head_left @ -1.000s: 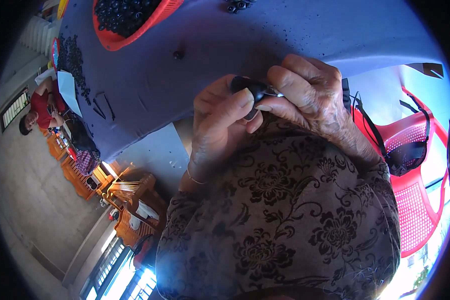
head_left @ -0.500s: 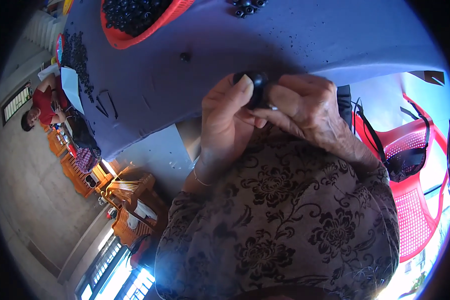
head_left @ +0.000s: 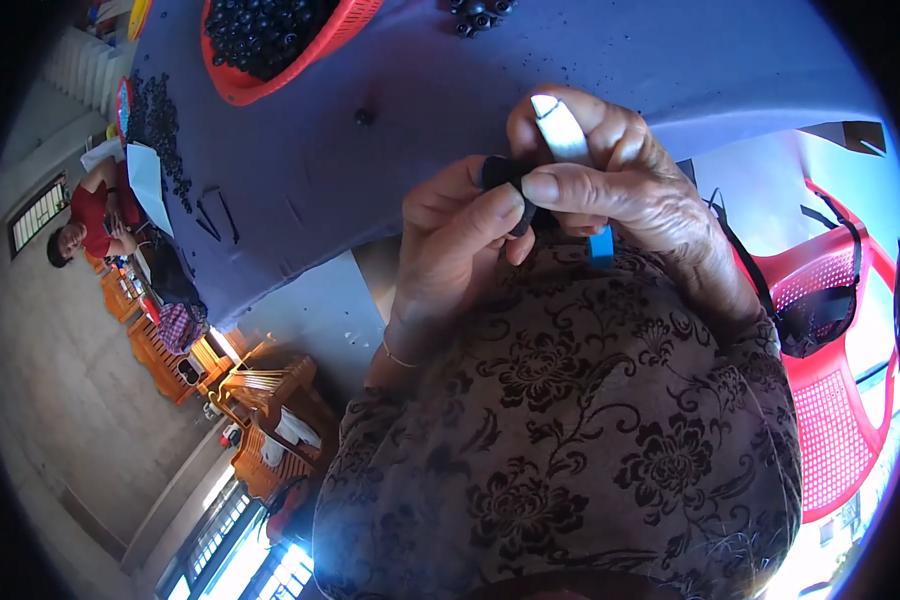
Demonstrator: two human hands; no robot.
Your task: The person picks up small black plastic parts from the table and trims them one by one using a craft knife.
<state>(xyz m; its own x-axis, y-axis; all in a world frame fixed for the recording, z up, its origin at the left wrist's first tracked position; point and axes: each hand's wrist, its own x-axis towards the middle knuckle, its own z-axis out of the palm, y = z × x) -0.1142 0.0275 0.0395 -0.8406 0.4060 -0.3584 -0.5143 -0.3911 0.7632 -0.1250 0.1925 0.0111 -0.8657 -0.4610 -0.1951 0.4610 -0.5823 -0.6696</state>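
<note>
Between the thumb and fingers of my left hand (head_left: 460, 220) is a small black rubber-like part (head_left: 505, 175), partly hidden by the fingertips. My right hand (head_left: 630, 180) is closed around a slim cutter knife (head_left: 562, 128). Its bright, pointed end sticks up past the fingers, and its blue end (head_left: 601, 246) shows below them. The right thumb tip presses against the black part, beside the left thumb. Both hands are held close together in front of my chest, at the near edge of the table.
A blue-purple cloth covers the table (head_left: 300, 170). On it are a red basket (head_left: 300, 75) of black round parts, more black parts (head_left: 480, 15), a single one (head_left: 364, 117) and tweezers-like tools (head_left: 218, 215). A person in red (head_left: 90, 215) sits left; a red chair (head_left: 820, 400) stands right.
My right hand has turned and opened out from the black part, bringing the knife into view with its bright end up. The black part has tilted in my left fingers.
</note>
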